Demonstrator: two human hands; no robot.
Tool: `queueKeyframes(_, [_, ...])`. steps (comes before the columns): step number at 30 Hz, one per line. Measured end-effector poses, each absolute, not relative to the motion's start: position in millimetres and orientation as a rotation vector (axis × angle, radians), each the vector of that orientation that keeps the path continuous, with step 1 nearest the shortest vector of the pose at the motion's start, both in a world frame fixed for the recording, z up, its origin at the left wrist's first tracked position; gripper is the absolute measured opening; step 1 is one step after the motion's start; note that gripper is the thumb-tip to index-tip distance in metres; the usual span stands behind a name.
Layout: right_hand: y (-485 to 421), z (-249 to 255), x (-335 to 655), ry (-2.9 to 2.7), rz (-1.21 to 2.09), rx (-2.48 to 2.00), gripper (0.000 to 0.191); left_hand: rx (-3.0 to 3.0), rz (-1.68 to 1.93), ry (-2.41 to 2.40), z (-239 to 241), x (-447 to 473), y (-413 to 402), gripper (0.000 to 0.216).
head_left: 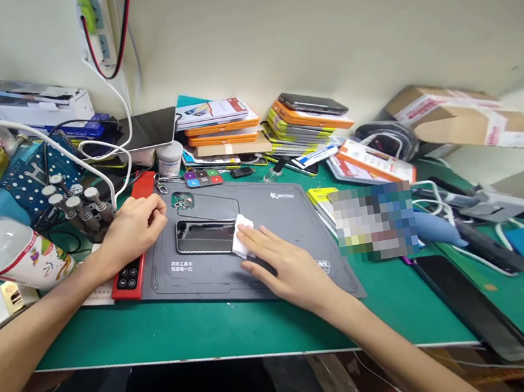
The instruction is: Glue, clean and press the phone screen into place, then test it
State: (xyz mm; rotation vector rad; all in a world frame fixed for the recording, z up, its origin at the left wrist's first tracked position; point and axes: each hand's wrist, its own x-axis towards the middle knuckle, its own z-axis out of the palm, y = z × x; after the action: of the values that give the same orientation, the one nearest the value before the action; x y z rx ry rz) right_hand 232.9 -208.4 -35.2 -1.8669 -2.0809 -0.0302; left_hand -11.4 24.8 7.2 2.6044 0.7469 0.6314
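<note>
Our left hand is bent at the wrist and curled in a loose fist above the red strip; we cannot tell if something is inside. Our right hand reaches with stretched fingers, thumb apart, pressing the soft, crumpled white cloth onto the right end of the phone. This glossy black rectangle lies flat on the matte grey mat.

A cream wall rises behind a green-topped workbench with a pale edge
</note>
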Motion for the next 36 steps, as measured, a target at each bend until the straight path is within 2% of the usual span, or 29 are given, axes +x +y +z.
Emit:
queueKeyframes(7, [-215.1, -34.4, 222.9, -2.074, -0.068, -1.851, 0.067, 2.621, 0.608, 0.785, 13.8, -10.2, 26.4, 0.018])
queueKeyframes(14, [-189.8, -28.1, 227.7, -2.047, -0.108, -1.883, 0.060, 2.634, 0.555, 0.855, 18.2, -10.4, 33.6, 0.020])
queueKeyframes(19, [-196.3, -26.4, 230.3, -2.038, -0.195, -1.875, 0.037, 2.681, 0.566, 0.819, 19.8, -10.6, 34.0, 0.020])
queueKeyframes(26, [-200.6, 2.9, 288.8, -1.816, -0.350, -2.136, 0.041, 2.723, 0.529, 0.836, 21.7, -10.3, 34.3, 0.022])
queueKeyframes(31, [-174.0, 20.1, 323.9, -1.787, -0.309, -2.252, 0.036, 2.926, 0.485, 0.789, 27.3, -3.8, 32.2, 0.030])
queueKeyframes(36, [-144.1, 11.9, 309.8, -1.862, -0.259, -2.159, 0.050, 3.031, 0.345, 0.589, 40.7, 13.4, 47.8, 0.042])
